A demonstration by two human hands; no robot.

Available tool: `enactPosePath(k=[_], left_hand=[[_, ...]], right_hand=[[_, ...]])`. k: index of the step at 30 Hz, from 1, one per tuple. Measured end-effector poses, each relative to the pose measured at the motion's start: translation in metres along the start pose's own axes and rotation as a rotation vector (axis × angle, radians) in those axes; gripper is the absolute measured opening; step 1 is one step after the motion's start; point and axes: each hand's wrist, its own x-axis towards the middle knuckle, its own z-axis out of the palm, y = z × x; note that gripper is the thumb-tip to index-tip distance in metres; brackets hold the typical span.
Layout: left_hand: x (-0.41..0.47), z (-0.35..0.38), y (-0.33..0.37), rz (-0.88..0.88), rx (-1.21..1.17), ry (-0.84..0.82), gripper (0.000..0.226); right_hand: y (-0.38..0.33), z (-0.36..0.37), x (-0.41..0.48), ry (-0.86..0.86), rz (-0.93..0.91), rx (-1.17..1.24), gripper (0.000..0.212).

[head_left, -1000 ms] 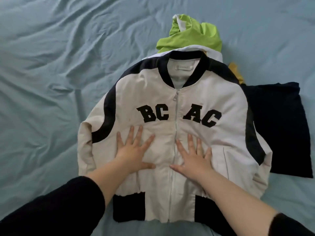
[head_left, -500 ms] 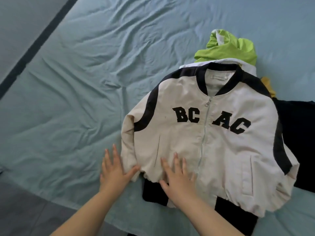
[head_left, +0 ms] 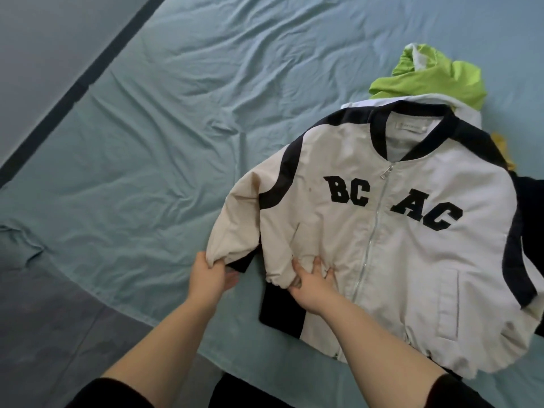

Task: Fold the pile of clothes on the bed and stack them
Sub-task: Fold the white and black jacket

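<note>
On the wrinkled teal bedsheet (head_left: 176,113) lies a cream jacket (head_left: 412,260).

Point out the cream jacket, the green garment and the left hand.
cream jacket (head_left: 412,260): head view, on its plain front panel.
green garment (head_left: 426,81): head view, on its bunched upper fold.
left hand (head_left: 210,278): head view, on the back of the hand.

- One head-worn camera looks forward and down from over the bed's (head_left: 176,113) near edge.
- It sits close: the jacket (head_left: 412,260) fills the right, and the bed's left edge crosses the upper left.
</note>
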Motion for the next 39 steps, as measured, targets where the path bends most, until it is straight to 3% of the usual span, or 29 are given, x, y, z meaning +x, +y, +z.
enactPosePath(k=[2, 5, 7, 10, 12, 13, 15, 17, 18, 21, 23, 25, 28, 31, 34, 36, 39], left_hand=[[0.006, -0.011, 0.015, 0.000, -0.099, 0.018, 0.022], [0.019, -0.028, 0.034, -0.058, -0.130, -0.095, 0.043], [0.027, -0.037, 0.046, -0.094, -0.111, -0.150, 0.039], [0.038, -0.051, 0.060, -0.090, -0.068, -0.125, 0.033], [0.045, -0.062, 0.070, -0.068, -0.061, -0.089, 0.035], [0.048, -0.068, 0.077, -0.047, -0.065, -0.082, 0.037], [0.053, -0.080, 0.090, 0.013, -0.078, -0.104, 0.035], [0.056, -0.094, 0.104, 0.113, -0.040, -0.151, 0.033], [0.057, -0.102, 0.110, 0.180, 0.015, -0.183, 0.034], [0.061, -0.128, 0.122, 0.310, 0.146, -0.287, 0.042], [0.068, -0.146, 0.130, 0.234, 0.141, -0.327, 0.061], [0.080, -0.163, 0.142, 0.029, 0.032, -0.323, 0.078], [0.098, -0.178, 0.164, -0.234, -0.062, -0.441, 0.077], [0.110, -0.173, 0.177, -0.325, -0.090, -0.645, 0.065], [0.123, -0.171, 0.191, -0.220, -0.153, -0.630, 0.053], [0.135, -0.179, 0.204, -0.124, -0.135, -0.569, 0.047], [0.157, -0.201, 0.229, 0.154, 0.134, -0.392, 0.049]], right_hand=[[0.002, -0.001, 0.000, 0.011, -0.007, 0.009, 0.062], [0.001, -0.001, -0.004, 0.020, -0.004, 0.010, 0.063], [-0.001, -0.003, -0.012, 0.044, 0.020, 0.051, 0.065], [-0.015, 0.002, -0.037, 0.359, 0.060, 0.206, 0.054], [-0.046, 0.008, -0.054, 0.608, -0.017, 0.299, 0.042], [-0.067, 0.010, -0.060, 0.640, -0.076, 0.369, 0.039], [-0.121, 0.006, -0.064, 0.501, -0.164, 0.699, 0.050], [-0.182, -0.012, -0.060, 0.155, -0.154, 1.234, 0.078], [-0.209, -0.021, -0.054, 0.022, -0.137, 1.457, 0.082], [-0.267, -0.047, -0.028, -0.043, -0.066, 1.952, 0.051], [-0.289, -0.059, -0.016, -0.013, 0.059, 2.133, 0.033], [-0.302, -0.064, -0.015, -0.053, 0.137, 2.146, 0.028], [-0.312, -0.068, -0.023, -0.140, 0.134, 2.147, 0.027], [-0.319, -0.072, -0.025, -0.209, 0.153, 2.170, 0.026], [-0.324, -0.073, -0.019, -0.210, 0.140, 2.171, 0.026], [-0.319, -0.067, -0.015, -0.169, 0.154, 1.907, 0.021], [-0.304, -0.057, -0.017, -0.117, 0.184, 1.512, 0.017]])
